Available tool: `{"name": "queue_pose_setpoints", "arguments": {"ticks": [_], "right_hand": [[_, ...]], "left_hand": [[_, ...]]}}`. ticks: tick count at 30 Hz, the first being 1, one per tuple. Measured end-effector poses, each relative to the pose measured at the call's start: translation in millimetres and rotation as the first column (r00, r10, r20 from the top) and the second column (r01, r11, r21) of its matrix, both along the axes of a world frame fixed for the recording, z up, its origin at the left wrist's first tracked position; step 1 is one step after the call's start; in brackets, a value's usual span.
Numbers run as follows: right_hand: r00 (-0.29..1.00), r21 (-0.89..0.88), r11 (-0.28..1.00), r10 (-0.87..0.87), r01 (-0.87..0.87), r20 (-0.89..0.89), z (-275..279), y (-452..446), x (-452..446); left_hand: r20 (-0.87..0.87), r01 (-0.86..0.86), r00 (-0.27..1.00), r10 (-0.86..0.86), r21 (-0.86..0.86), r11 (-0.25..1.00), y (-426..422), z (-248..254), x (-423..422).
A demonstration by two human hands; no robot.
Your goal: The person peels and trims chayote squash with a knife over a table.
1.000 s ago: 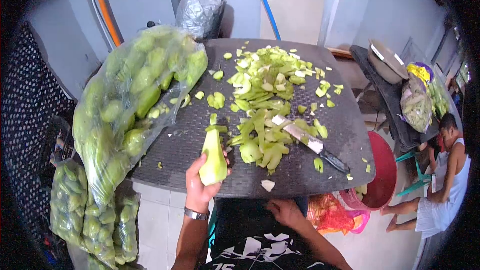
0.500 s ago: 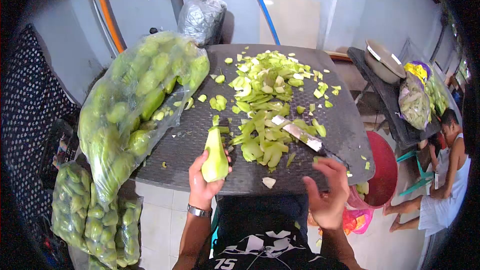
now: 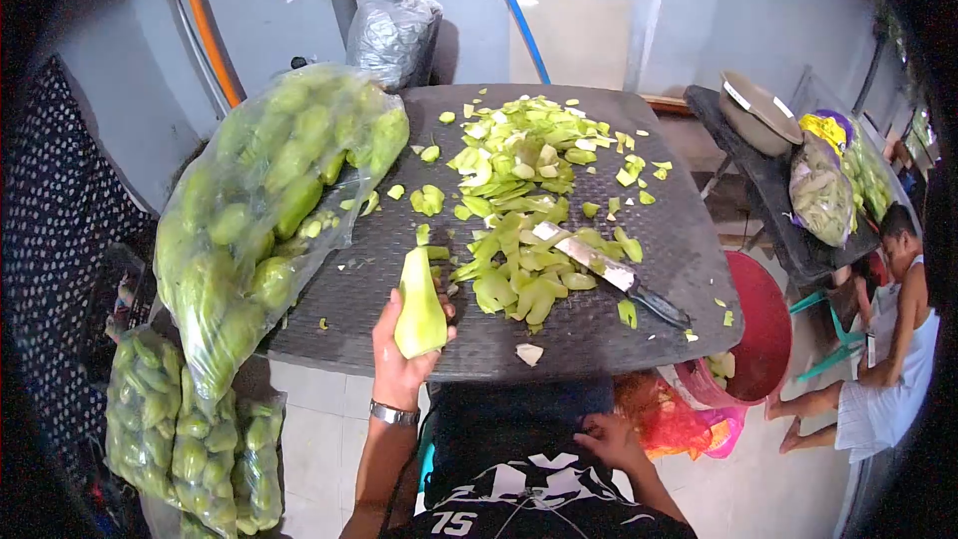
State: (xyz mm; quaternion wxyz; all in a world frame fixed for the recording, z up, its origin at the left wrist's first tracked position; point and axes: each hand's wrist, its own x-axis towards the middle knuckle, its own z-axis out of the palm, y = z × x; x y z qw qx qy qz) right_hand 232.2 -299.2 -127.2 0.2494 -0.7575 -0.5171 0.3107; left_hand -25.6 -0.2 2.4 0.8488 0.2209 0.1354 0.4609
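My left hand [image 3: 404,344] is wrapped round a pale green peeled vegetable [image 3: 421,307] at the front edge of the dark table [image 3: 359,334]. Low by my black shirt is my right hand [image 3: 611,439], below the table edge, with its fingers partly curled and nothing visible in them. A knife [image 3: 611,272] with a black handle and bits stuck to its blade lies on the right part of a pile of green peels [image 3: 519,274]. More peels and pieces spread behind it.
A large clear bag of green vegetables [image 3: 249,200] covers the table's left side; smaller filled bags [image 3: 190,449] hang below. At right are a red tub [image 3: 753,339], a side table with a basin [image 3: 760,115], and a seated person [image 3: 898,339].
My right hand rose towards the knife handle half a second ago and is now back down by my shirt. The knife stays on the peels. My left hand still holds the vegetable.
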Motion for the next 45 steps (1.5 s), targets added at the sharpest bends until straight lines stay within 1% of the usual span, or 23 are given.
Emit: {"name": "queue_pose_setpoints", "arguments": {"ticks": [3, 6, 7, 10, 11, 14, 17, 18, 19, 21, 24, 26, 27, 28, 30, 31, 32, 33, 34, 36, 39, 42, 45], "right_hand": [[0.989, -0.002, 0.990, 0.142, -0.142, -0.031, -2.6, -2.6, 10.1], [0.971, 0.229, 0.952, 0.226, -0.203, -0.081, -17.4, -10.2, 20.4], [0.974, 0.151, 0.971, 0.202, -0.186, -0.100, -16.2, -14.8, 19.7], [0.991, 0.108, 0.987, 0.121, -0.115, -0.049, 5.2, -13.5, 2.3], [0.991, 0.160, 0.979, 0.123, -0.129, 0.044, -0.7, -13.9, -2.1], [0.976, 0.052, 0.984, 0.162, -0.172, 0.145, -12.2, -9.4, -0.4], [0.977, 0.127, 0.982, 0.120, -0.144, 0.176, -49.2, -12.0, 5.3], [0.999, 0.143, 0.989, 0.018, -0.024, 0.045, -52.2, -17.5, 3.3], [0.993, 0.146, 0.985, -0.084, 0.096, -0.086, -38.7, -15.5, -3.3], [0.994, 0.058, 0.998, -0.013, 0.007, 0.106, 18.7, -16.9, -4.1], [0.997, -0.271, 0.961, 0.068, -0.060, 0.021, 64.4, -19.9, 9.0], [0.967, -0.417, 0.892, 0.235, -0.174, 0.099, 129.0, -7.9, 12.2], [0.976, -0.414, 0.887, 0.214, -0.205, -0.024, 148.1, -8.2, 22.3], [0.974, -0.317, 0.927, 0.223, -0.201, 0.035, 167.7, -2.6, 26.6], [0.993, -0.112, 0.989, 0.083, -0.093, -0.088, 214.6, 24.2, 27.3], [0.997, 0.089, 0.996, -0.013, 0.020, -0.077, 240.9, 40.5, 20.0], [0.999, 0.308, 0.951, -0.012, 0.000, 0.036, 244.4, 53.1, 21.2], [0.993, 0.349, 0.936, -0.084, 0.051, 0.081, 246.2, 67.9, 25.9], [0.968, 0.268, 0.946, -0.223, 0.185, 0.118, 258.2, 83.1, 22.9], [0.867, 0.417, 0.906, -0.266, 0.075, 0.422, 221.8, 106.1, 48.7], [0.733, 0.459, 0.887, -0.344, 0.050, 0.587, 186.4, 140.2, 66.3], [0.844, 0.379, 0.924, -0.238, 0.044, 0.480, 165.1, 152.2, 83.1], [0.833, 0.355, 0.935, -0.194, -0.003, 0.518, 165.4, 158.5, 87.7]], "left_hand": [[-0.015, -0.015, 1.000, 0.014, -0.071, 0.997, 3.1, -1.8, 1.8], [0.041, 0.032, 0.999, -0.028, -0.110, 0.993, 4.1, 0.5, -1.2], [0.082, 0.032, 0.996, -0.022, -0.118, 0.993, 4.5, 0.9, 0.3], [0.166, 0.007, 0.986, 0.013, -0.121, 0.993, 2.8, -0.9, -0.5], [0.179, -0.018, 0.983, 0.036, -0.101, 0.995, 3.0, -2.3, -0.7], [0.196, -0.024, 0.980, 0.042, -0.095, 0.995, 7.5, -2.9, 1.0], [0.186, 0.023, 0.982, -0.010, -0.067, 0.998, 6.5, -6.1, -0.1], [0.179, 0.035, 0.983, -0.027, -0.044, 0.998, 6.1, -6.5, -2.7], [0.121, 0.010, 0.993, -0.008, -0.014, 1.000, 4.0, -7.3, -4.3], [0.142, 0.039, 0.989, -0.030, -0.061, 0.997, 1.8, -11.2, -8.4], [0.045, 0.016, 0.999, -0.012, -0.074, 0.997, -4.9, -0.4, -1.9], [-0.080, -0.038, 0.996, 0.030, -0.093, 0.995, -6.8, 10.3, 4.8], [-0.037, 0.031, 0.999, -0.037, -0.149, 0.988, -2.2, 9.9, 5.5], [-0.092, 0.043, 0.994, -0.058, -0.159, 0.986, 0.0, 8.5, 7.3], [-0.194, 0.068, 0.976, -0.100, -0.164, 0.984, 8.2, 10.0, 20.8], [-0.134, 0.150, 0.976, -0.170, -0.148, 0.977, 11.1, 16.1, 22.8], [-0.234, 0.121, 0.960, -0.153, -0.147, 0.982, 12.3, 20.6, 31.5], [-0.199, 0.183, 0.956, -0.215, -0.167, 0.969, 16.3, 23.4, 35.7], [-0.163, 0.243, 0.948, -0.275, -0.189, 0.951, 19.7, 26.0, 38.1], [-0.079, 0.316, 0.936, -0.344, -0.246, 0.916, 26.4, 47.7, 48.7], [-0.049, 0.405, 0.903, -0.426, -0.230, 0.885, 36.7, 51.7, 55.4], [-0.137, 0.334, 0.924, -0.358, -0.168, 0.927, 40.2, 44.4, 60.8], [-0.129, 0.292, 0.938, -0.321, -0.202, 0.935, 40.3, 32.8, 66.0]]}}
